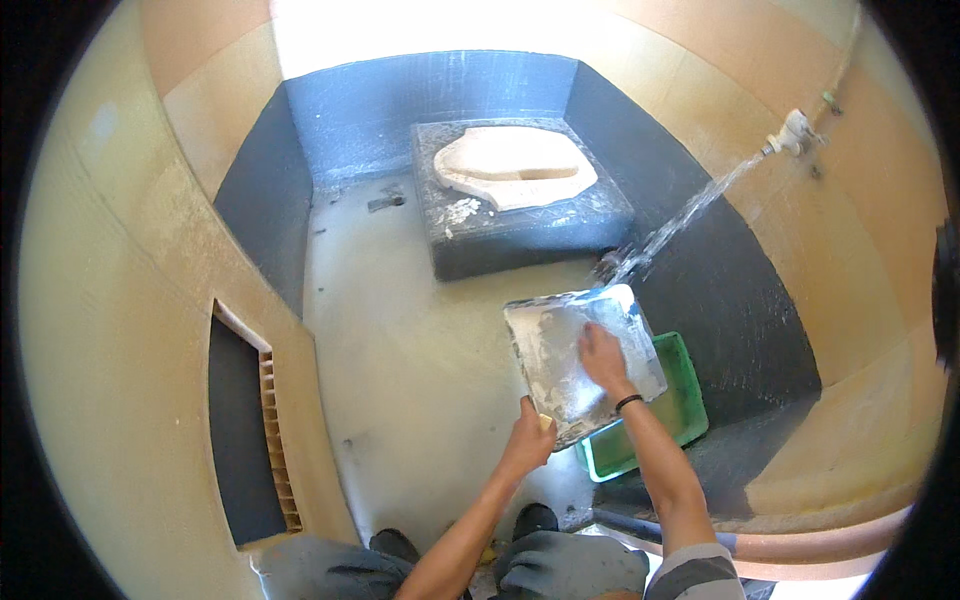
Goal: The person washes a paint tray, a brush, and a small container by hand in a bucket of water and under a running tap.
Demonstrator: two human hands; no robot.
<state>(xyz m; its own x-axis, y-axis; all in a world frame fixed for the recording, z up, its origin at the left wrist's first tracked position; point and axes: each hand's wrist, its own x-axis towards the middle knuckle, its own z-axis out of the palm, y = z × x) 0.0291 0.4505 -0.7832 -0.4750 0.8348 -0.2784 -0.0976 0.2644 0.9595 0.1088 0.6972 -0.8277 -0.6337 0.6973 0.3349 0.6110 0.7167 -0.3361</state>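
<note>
A flat grey metal tray, smeared with white residue, is held tilted over a green plastic basin. My left hand grips the tray's near corner, with something yellow under its fingers. My right hand lies flat on the tray's surface, a dark band on its wrist. A stream of water from a wall tap at the right lands on the tray's far edge.
A squat toilet pan sits in a raised dark block at the back. The floor is wet and pale. Tan tiled walls close in on both sides, with a dark rectangular opening at the left. My knees show at the bottom.
</note>
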